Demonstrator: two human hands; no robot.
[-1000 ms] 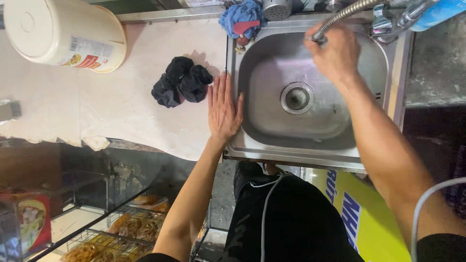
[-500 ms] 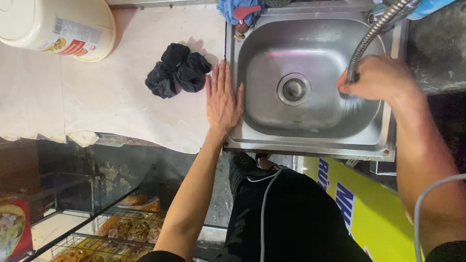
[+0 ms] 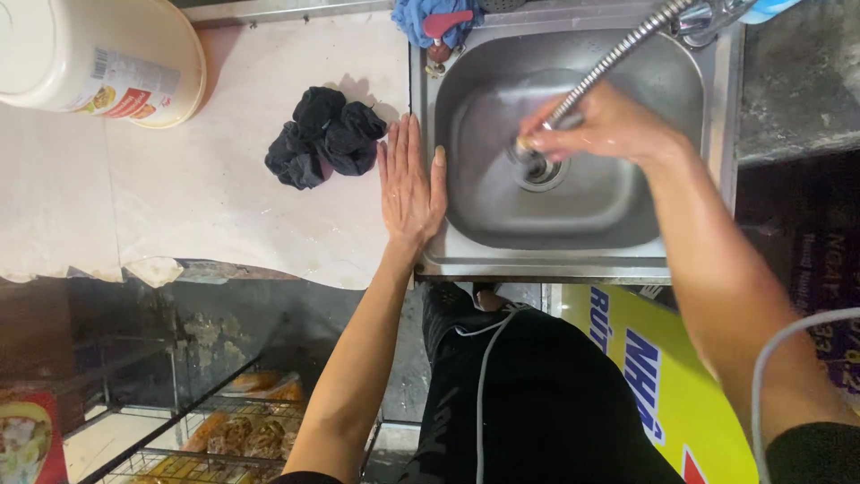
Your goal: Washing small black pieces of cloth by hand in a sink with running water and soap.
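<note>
Fingers of right hand are wrapped round the end of the metal spray hose, nozzle aimed down at the drain in the middle of the sink. Fingers of left hand lie flat and spread, grasping nothing, palm down on the tabletop with the thumb side over the sink's left rim. Hose runs from the tap fitting at the top right corner down into the basin. Basin looks wet and blurred round the drain, so water is likely running, though I can't make out a clear jet. Progress, by my read: rinse of the basin is under way, mid-step. Nothing sits in the sink to wash; floor and walls look free of debris, so the bulk of the rinse seems done, with the drain area being finished off. Left undone as far as visible: black crumpled cloth sits untouched on the tabletop just beside the left hand, not in contact; blue cloth with a red-handled thing on it rests at the sink's back left corner. White bucket lies well apart at the far left. Hose not yet back at its fitting.
</note>
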